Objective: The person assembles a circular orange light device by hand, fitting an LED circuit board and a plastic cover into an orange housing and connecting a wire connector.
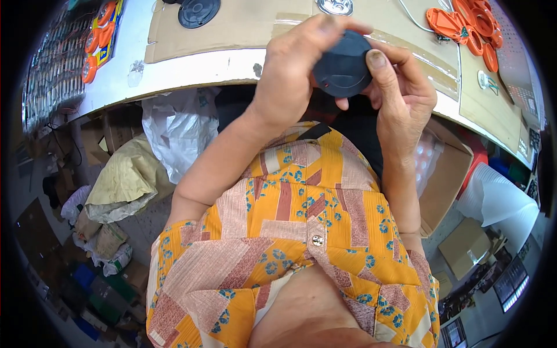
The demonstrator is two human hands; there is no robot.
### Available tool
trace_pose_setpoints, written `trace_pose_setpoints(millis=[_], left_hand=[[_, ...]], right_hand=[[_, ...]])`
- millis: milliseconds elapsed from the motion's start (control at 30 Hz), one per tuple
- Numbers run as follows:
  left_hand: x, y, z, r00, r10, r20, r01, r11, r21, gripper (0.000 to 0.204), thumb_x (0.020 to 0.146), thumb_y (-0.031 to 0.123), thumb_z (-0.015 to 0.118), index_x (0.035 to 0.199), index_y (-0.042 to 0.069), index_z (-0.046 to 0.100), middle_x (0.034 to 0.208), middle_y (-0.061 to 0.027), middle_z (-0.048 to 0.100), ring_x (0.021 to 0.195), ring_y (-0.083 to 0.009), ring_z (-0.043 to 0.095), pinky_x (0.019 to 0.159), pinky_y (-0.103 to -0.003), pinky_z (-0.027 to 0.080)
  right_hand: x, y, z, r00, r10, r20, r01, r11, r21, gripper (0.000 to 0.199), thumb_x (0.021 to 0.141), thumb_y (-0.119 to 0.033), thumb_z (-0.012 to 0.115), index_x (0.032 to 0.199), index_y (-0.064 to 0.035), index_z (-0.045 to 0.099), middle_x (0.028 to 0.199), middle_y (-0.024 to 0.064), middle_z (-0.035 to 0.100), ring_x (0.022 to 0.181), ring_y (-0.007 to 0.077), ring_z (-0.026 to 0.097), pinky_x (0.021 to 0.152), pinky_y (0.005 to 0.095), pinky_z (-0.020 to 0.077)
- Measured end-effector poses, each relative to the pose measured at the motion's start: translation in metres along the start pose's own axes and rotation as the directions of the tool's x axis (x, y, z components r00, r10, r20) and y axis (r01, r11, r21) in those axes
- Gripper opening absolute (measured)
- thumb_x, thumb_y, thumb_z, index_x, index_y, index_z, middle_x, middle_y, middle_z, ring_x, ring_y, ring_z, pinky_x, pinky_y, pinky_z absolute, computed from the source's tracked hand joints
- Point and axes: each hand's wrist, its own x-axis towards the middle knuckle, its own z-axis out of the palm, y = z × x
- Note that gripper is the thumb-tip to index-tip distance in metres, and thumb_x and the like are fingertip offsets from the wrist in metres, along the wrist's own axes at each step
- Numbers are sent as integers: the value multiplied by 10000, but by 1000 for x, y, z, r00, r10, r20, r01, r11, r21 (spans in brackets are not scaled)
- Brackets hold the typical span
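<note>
In front of the near edge of the cardboard sheet point(243, 43), I view the black disc point(342, 66) raised between the two hands. Its underside is concealed from my camera, and its upper rim is partly covered by the left hand point(293, 64). The digits of that hand are blurred where they cross the rim; I cannot tell whether they pinch it or only lie against it. One fingertip shows below the disc (I cannot assign it to either hand). Beyond the disc, at the sheet's far side, a silver round part point(335, 6) and a black round part point(198, 10) are cut off by the upper border of my view. Orange housings point(481, 23), to the right of the sheet, overlap too closely to separate.

Orientation: the broad face of the disc is turned up toward my camera. Being round, it presents no single long axis; a low ridge crosses the face on the side nearer the wearer.

Hand pose: the left forearm angles inward, its wrist short of the sheet, with the back of the hand visible. The right hand point(400, 87) pinches the disc's right rim, thumb on the face, fingers curled behind and partly obscured.
</note>
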Motion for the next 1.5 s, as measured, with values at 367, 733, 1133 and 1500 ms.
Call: trace_pose_setpoints(millis=[367, 733, 1133, 1500], left_hand=[[24, -22, 11, 995, -46, 89, 33, 989, 147, 336, 1017, 307, 463, 1077, 21, 627, 906, -113, 671, 650, -187, 616, 595, -304, 479], [34, -34, 26, 826, 506, 248, -549, 620, 561, 536, 1112, 341, 240, 1256, -61, 564, 1094, -124, 649, 1076, -181, 600, 887, -283, 445], [38, -5, 26, 979, -202, -26, 201, 979, -46, 730, 1026, 649, 256, 895, 39, 636, 753, -50, 591, 622, -124, 565, 536, -235, 441], [36, -13, 30, 991, -108, -79, 118, 982, 144, 667, 1066, 535, 262, 887, 31, 659, 762, -34, 609, 688, -112, 571, 597, -236, 425]], right_hand=[[38, -32, 28, 766, -643, 33, 536, 609, -585, 334, 1010, -259, 613, 997, 70, 670, 892, 100, 658, 785, 190, 573, 746, 281, 440], [50, -5, 33, 932, -348, -105, 331, 932, -151, 351, 1060, -226, 497, 970, 65, 672, 730, 19, 574, 679, 79, 501, 626, 226, 401], [36, -26, -29, 713, -508, 483, 697, 433, -572, 611, 671, -262, 895, 1197, -18, 701, 1155, 146, 652, 1075, 279, 633, 929, 352, 487], [33, -30, -29, 705, -450, 548, 706, 375, -601, 681, 648, -274, 893, 1231, 0, 673, 1133, 156, 638, 1026, 285, 620, 862, 361, 511]])
